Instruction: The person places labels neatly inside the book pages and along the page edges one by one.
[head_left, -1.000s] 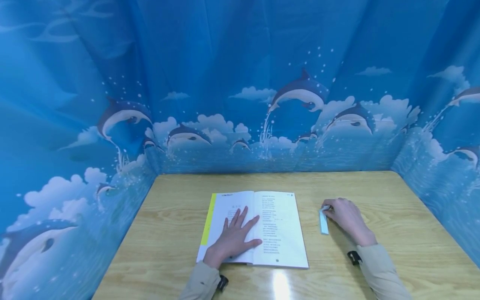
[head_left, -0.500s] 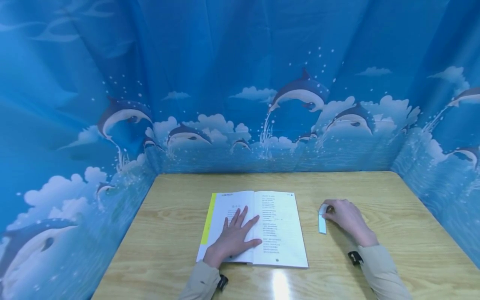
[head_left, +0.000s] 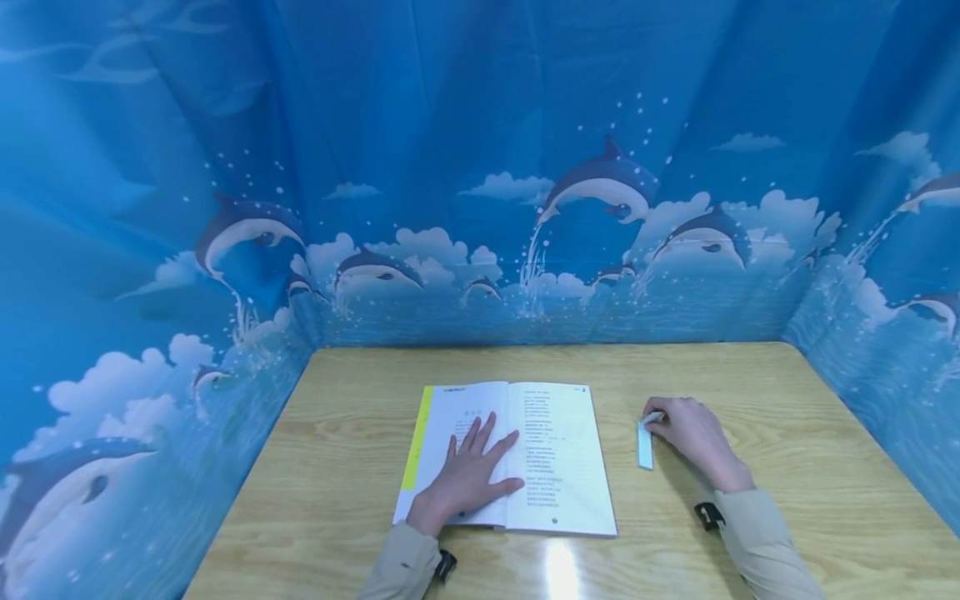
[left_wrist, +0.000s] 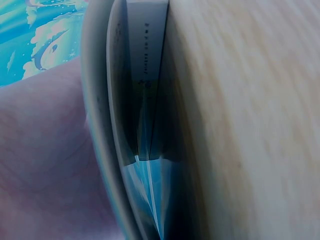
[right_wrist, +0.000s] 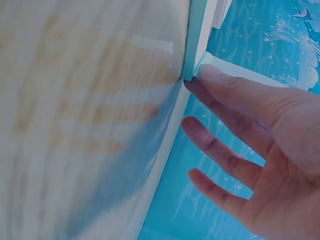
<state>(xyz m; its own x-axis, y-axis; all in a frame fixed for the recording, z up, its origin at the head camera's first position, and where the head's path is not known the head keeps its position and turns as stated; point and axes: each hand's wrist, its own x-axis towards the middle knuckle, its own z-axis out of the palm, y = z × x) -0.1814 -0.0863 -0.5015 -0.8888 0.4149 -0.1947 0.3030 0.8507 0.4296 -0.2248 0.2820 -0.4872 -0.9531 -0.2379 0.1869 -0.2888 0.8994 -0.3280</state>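
Note:
My left hand (head_left: 465, 483) lies with spread fingers on the left page of an open book (head_left: 566, 467), its fingertips and thumb reaching past the fold. In the left wrist view, the wrist side of that hand (left_wrist: 45, 155) shows beside the book's curved page edges (left_wrist: 97, 100). To the right of the book is a narrow light-blue pad of sticky notes (head_left: 645, 452). With thumb and index finger, my right hand (head_left: 690, 429) pinches the pad's far end, where a paper strip (head_left: 654, 417) is lifted. In the right wrist view, the other fingers (right_wrist: 220, 160) stand apart from the pad (right_wrist: 195, 42).
The wooden table (head_left: 337, 433) extends around the book and pad. A blue curtain (head_left: 450, 167) printed with dolphins and clouds encloses its back and sides. Black wrist bands (head_left: 708, 517) sit at both sleeves.
The lifted strip at the pad's end was arched wider half a second ago and appears narrower now. The pad has shifted slightly left over the second. The left hand has stayed in place.

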